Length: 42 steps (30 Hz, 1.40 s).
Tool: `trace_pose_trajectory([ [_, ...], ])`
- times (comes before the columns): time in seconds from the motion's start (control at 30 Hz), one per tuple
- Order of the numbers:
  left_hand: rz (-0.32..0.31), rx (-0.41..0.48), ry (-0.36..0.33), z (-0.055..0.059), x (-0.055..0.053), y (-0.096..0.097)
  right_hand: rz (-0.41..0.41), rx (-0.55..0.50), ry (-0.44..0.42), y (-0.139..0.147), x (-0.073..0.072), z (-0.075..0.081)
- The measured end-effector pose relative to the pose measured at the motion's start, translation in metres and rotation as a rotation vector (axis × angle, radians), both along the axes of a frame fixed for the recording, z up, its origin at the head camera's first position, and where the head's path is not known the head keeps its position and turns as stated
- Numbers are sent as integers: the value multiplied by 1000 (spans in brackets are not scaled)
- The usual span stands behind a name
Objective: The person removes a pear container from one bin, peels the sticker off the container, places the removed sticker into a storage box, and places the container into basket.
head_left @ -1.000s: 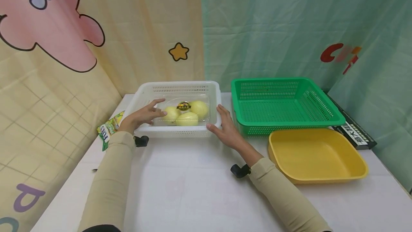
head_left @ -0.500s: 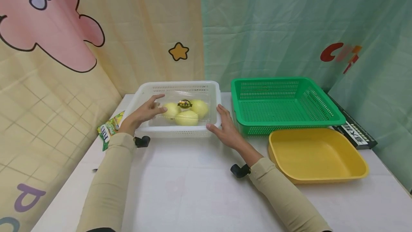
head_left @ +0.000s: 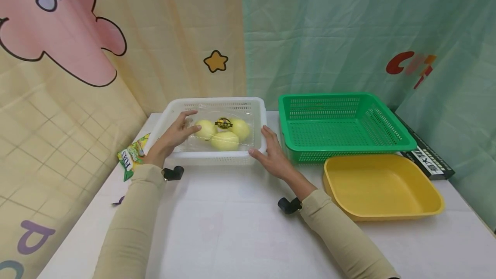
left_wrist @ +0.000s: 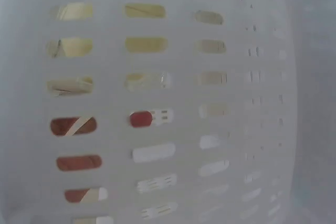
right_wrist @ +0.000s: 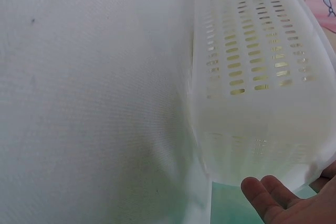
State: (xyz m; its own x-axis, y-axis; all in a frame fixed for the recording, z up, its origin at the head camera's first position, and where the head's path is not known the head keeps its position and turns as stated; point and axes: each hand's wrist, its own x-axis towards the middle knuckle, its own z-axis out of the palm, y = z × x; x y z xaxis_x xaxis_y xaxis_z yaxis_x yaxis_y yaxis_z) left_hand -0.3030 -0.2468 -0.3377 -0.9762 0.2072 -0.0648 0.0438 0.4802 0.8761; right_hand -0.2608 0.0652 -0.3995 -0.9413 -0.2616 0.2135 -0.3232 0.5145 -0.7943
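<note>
A white perforated plastic basket [head_left: 211, 155] stands toward the back left of the table. In it sits a clear plastic fruit box [head_left: 242, 144] with pale yellow round fruits [head_left: 224, 140] inside and a dark label on top. My left hand [head_left: 174, 134] reaches over the basket's left front and holds the box's left end between thumb and fingers; that end is raised. My right hand [head_left: 275, 156] grips the basket's right front corner, thumb at the front rim and fingers along the right side. In the right wrist view the right hand's fingertips [right_wrist: 252, 184] lie against the basket's outside. The left wrist view shows only the slotted basket wall [left_wrist: 110, 103].
A green perforated basket [head_left: 345, 147] stands right of the white one, with a yellow tray [head_left: 381, 188] in front. A black box [head_left: 430, 162] lies at the right edge. A snack packet [head_left: 131, 154] and a small purple item [head_left: 119, 201] lie at the left.
The left hand has shifted slightly up, and the left end of the fruit box has risen with it, tilting the box. The right hand stays at the basket's corner.
</note>
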Motion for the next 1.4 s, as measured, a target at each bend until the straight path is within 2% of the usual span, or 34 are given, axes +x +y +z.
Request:
trace_pose_trajectory([
  [0.2,43,96,7,0,1,6,0,0,2,0,1,1],
  [0.5,56,140,28,-2,0,11,3,-4,-4,0,0,0],
  [0.73,59,136,24,0,1,13,13,-10,-1,1,0,0],
  [0.87,70,163,18,3,2,15,11,-9,-5,0,0,0],
  [1.13,118,187,14,9,8,20,9,-11,-2,0,0,1],
  [1.4,182,163,69,3,8,22,5,-8,0,0,-2,0],
])
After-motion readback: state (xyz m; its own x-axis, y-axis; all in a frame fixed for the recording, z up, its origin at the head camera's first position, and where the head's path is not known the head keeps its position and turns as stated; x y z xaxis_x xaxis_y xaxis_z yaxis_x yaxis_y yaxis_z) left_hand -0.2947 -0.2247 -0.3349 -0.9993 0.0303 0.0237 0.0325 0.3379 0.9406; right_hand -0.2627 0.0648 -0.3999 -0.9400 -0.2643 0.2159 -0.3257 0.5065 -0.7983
